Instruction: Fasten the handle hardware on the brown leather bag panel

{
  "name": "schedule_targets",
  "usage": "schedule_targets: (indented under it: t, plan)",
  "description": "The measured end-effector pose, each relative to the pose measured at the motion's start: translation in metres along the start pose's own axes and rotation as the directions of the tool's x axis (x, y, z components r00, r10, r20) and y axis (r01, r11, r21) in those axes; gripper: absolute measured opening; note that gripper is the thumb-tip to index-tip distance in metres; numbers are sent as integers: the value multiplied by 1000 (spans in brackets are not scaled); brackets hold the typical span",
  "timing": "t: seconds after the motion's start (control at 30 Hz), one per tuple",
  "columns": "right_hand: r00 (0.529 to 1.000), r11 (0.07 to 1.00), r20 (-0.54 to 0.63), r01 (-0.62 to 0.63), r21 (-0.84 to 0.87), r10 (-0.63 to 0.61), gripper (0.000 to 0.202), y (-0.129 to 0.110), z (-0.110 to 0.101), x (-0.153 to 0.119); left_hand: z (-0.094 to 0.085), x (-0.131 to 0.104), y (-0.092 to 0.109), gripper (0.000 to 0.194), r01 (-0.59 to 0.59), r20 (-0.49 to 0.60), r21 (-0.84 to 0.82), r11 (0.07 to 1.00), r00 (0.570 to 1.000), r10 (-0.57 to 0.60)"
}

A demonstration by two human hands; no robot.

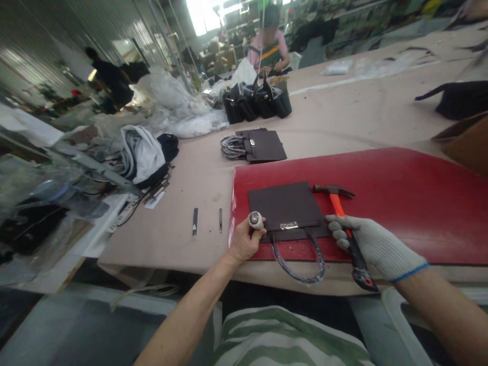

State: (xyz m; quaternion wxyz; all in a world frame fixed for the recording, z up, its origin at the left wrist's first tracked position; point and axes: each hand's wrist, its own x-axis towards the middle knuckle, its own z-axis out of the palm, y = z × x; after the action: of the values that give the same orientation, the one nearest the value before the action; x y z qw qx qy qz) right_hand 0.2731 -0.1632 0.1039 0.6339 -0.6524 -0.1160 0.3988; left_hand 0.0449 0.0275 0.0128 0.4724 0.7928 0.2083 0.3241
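Note:
A dark brown handbag (286,206) lies flat on a red mat (381,198) at the table's near edge, its wrapped handle (301,264) hanging over the edge toward me. My bare left hand (244,241) grips a short metal punch (255,220) upright at the bag's lower left corner. My right hand (375,246), in a white knit glove, holds a claw hammer (345,223) with an orange and black handle; its head rests on the mat just right of the bag, and the fingertips touch the bag's lower right corner.
Two small dark punches (195,221) lie on the beige table left of the mat. Farther back are a flat dark bag with wrapped handles (263,146), several black handbags (259,101), plastic wrap and cloth. A person sits at the far end.

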Motion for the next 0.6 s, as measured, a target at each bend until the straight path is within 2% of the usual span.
schedule_targets:
  t: [0.1,0.17,0.37,0.53,0.6]
  plan:
    - [984,961,66,-178,211,168,16,7,0,-3,-1,0,0,28,12,-3,-22,1000,1000,-12]
    - [970,923,78,-243,297,230,15,11,-3,2,-2,0,2,28,14,-4,-22,1000,1000,-14]
    - [915,841,77,-395,370,395,11,24,-17,26,-3,0,8,22,37,-2,-9,999,999,-37]
    - [904,828,137,-426,365,405,17,25,-19,28,-4,2,10,20,21,34,26,999,999,-22]
    - [948,908,97,-318,272,303,21,23,-14,26,-4,3,11,20,23,65,64,998,998,-27]
